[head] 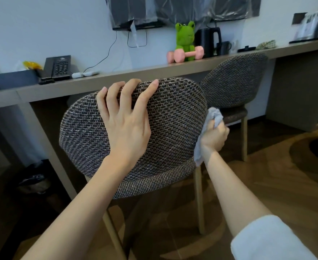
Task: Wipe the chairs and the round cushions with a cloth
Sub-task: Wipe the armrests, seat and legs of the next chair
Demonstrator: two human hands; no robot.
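A chair with a rounded, dark woven-fabric back (171, 128) stands right in front of me, tucked toward the desk. My left hand (125, 119) grips the top of its backrest, fingers curled over the upper edge. My right hand (213, 136) holds a bunched light-blue cloth (210, 117) against the right edge of the backrest. A second chair (233, 79) of the same fabric stands behind and to the right, its seat partly hidden.
A long desk (116, 79) runs along the wall with a telephone (59, 67), a green frog plush (185, 39), pink dumbbell (189, 53), black kettle (208, 41) and mug. Wooden floor (276, 184) lies to the right. A dark bag sits under the desk at left.
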